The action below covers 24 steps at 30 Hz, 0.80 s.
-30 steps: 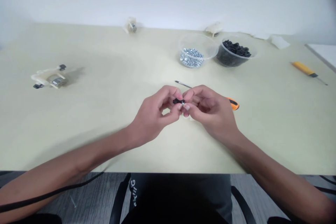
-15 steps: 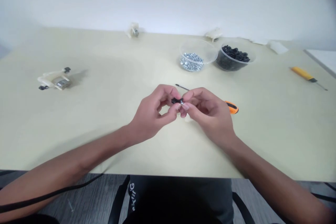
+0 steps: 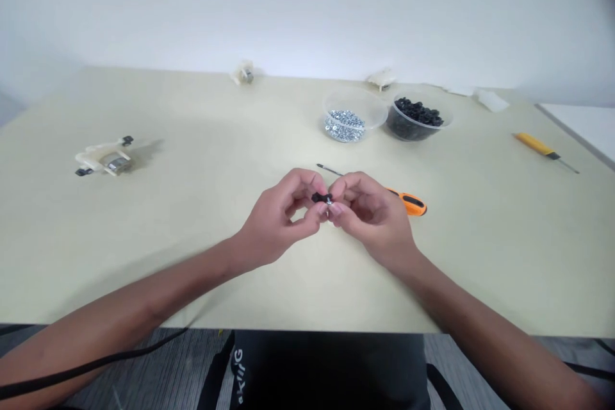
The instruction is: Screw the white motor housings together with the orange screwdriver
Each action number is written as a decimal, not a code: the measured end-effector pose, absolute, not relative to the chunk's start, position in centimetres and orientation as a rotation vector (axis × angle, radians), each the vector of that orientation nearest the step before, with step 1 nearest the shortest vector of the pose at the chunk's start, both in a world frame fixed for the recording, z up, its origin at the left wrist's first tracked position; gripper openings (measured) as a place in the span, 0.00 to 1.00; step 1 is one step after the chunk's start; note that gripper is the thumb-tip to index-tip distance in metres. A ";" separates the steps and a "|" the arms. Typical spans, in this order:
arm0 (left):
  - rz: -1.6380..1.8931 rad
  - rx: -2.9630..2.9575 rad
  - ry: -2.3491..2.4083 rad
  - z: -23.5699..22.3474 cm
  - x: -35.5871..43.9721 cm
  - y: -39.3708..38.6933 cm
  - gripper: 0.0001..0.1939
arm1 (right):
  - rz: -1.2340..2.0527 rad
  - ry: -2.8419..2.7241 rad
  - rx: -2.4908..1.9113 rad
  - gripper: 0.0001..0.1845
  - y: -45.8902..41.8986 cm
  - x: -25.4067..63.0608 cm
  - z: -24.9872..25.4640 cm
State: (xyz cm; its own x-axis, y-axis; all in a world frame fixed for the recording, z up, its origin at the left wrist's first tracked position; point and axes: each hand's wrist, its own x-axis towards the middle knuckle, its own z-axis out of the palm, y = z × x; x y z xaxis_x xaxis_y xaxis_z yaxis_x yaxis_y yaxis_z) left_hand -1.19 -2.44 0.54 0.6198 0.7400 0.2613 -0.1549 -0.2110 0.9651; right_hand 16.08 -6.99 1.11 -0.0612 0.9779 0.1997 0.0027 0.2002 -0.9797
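Note:
Between thumb and fingers, my left hand pinches a small black plastic part. My right hand meets it from the other side, its thumb and index finger closed on a small silver screw at the black part's right end. How far the screw sits in the part is hidden by the fingertips. Both hands are raised over the middle of the table. Behind the right hand lies an orange-and-black screwdriver, its shaft pointing left and partly covered by the fingers.
Behind the hands stand a clear tub of silver screws and a clear tub of black parts. A yellow screwdriver lies right. A cream assembly with a motor sits left; similar pieces rest along the back. A black cable crosses the left forearm.
The whole view has shifted slightly, with the table lower in the picture. My hands stay together on the black part and screw, and more of the orange screwdriver's handle shows.

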 end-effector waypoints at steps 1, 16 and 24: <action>0.875 1.585 0.510 0.6 -1.2 -2.5 0.06 | 1.086 -1.363 -1.026 0.05 -7.0 16.1 1.0; 0.988 1.976 0.732 1.7 -1.1 -2.5 0.07 | 0.935 -1.520 -1.060 0.10 -7.0 16.6 0.5; 0.932 1.905 0.752 1.8 -1.2 -2.7 0.06 | 0.825 -1.631 -1.053 0.11 -6.9 16.9 0.9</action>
